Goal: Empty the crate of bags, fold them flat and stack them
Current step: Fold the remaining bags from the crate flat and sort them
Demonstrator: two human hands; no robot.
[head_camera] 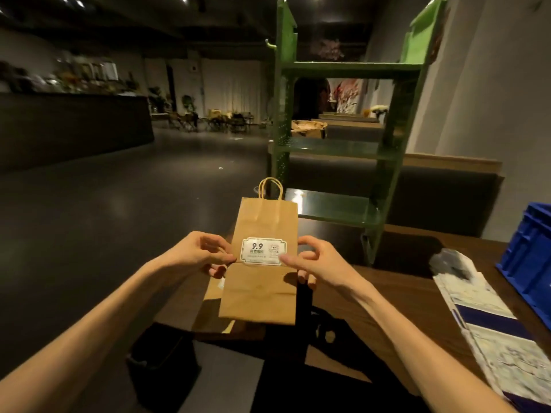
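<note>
A brown paper bag (262, 257) hangs upright in the air near the table's (396, 296) left edge, already pressed flat, its bottom flap folded up. The left hand (202, 253) pinches its left edge and the right hand (313, 259) pinches its right edge, beside the white label (263, 251). To the right, a pile of patterned flat bags (489, 323) lies on the table, near the blue crate (527, 263). By this showing, 1 bag is folded but not yet stacked; whether the crate holds more cannot be told.
</note>
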